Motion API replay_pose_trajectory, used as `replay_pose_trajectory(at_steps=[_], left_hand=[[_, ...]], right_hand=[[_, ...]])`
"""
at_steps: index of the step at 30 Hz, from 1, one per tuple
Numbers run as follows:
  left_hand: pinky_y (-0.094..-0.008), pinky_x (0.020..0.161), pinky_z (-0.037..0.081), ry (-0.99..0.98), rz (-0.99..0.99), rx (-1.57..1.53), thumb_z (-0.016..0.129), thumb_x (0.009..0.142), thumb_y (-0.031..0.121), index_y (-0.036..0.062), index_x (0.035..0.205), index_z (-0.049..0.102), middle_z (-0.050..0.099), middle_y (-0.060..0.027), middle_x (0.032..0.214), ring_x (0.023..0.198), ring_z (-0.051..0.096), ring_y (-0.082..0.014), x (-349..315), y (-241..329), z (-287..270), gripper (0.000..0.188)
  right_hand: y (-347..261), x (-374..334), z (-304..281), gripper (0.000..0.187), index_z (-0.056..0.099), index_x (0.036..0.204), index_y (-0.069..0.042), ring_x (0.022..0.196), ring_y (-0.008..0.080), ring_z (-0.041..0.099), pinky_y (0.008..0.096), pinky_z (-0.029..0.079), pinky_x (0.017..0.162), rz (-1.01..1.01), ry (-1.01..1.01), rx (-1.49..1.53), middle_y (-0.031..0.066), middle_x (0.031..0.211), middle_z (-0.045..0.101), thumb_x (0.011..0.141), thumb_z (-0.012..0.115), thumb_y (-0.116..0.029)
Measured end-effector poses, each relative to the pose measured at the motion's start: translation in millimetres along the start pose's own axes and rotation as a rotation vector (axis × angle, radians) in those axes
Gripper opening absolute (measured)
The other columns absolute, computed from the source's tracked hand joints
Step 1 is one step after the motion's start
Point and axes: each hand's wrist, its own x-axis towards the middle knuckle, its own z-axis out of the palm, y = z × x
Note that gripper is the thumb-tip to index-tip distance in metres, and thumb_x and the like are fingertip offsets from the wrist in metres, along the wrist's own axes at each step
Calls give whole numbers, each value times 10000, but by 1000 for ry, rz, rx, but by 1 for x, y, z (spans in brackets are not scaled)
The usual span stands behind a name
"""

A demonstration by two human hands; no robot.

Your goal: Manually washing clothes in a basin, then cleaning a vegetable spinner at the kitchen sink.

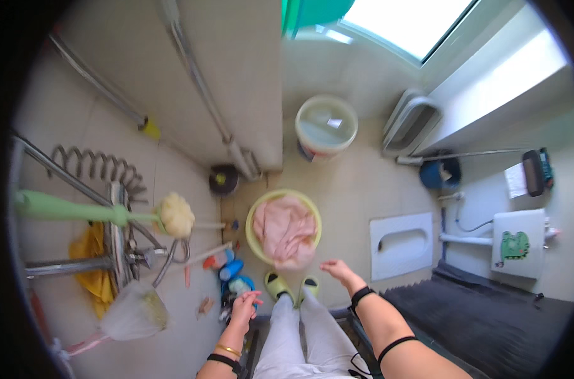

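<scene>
A crumpled pink cloth (284, 224) fills a light yellow-green basin (249, 232) on the floor in front of my feet, and part of it bulges over the near rim. My right hand (338, 270) hovers to the right of the basin's near edge, fingers stretched out toward it, holding nothing I can see. Down by the bottles (231, 270) at the left wall is my left hand (244, 307), its fingers apart and nothing in them. Neither hand touches the basin or the cloth. Green slippers (275, 285) are on my feet just below the basin.
A white bucket of water (326, 126) stands beyond the basin. To the right are a squat toilet (402, 271), a white cistern (518, 243) and a dark curtain (445, 309). A green-handled brush (78, 210), a faucet (116, 240) and a plastic bag (134, 312) occupy the left.
</scene>
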Motion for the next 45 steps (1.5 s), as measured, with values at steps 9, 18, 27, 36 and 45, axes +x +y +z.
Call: replay_pose_trajectory(at_steps=[9,18,27,36,45], left_hand=[[-220,360,279,-96,293,164,470,914,139,31,1014,632,643,-73,730,379,348,-51,-14,125,55,218],[-229,354,295,-31,428,244,469,927,160,19,1013,616,627,-83,696,382,351,-53,22,204,113,221],[-220,380,312,125,324,124,472,932,168,25,1042,616,636,-62,713,397,357,-51,-4,270,263,231],[-196,390,275,208,268,-2,505,921,152,59,1030,627,628,-63,740,400,330,-36,-11,294,310,188],[-215,382,332,262,168,-49,471,949,188,28,1031,600,623,-80,732,409,355,-53,-6,274,314,221]], right_hand=[[-214,-116,-272,408,575,1155,4,1008,207,600,334,488,866,-666,628,168,140,1094,632,810,675,-189],[-583,-370,-460,605,434,1268,-63,1218,295,424,481,299,1055,-1592,2045,-763,136,1264,468,747,728,-152],[-686,-336,-556,355,541,1014,-98,943,214,501,376,359,926,-1362,2230,-1015,46,947,541,803,704,-333],[-773,-295,-670,317,621,988,-76,1011,251,561,397,415,921,-1233,2015,-958,95,1038,621,950,482,-358],[-843,-245,-742,351,587,1006,-107,1041,300,541,449,405,913,-1338,1982,-978,84,1056,616,969,401,-403]])
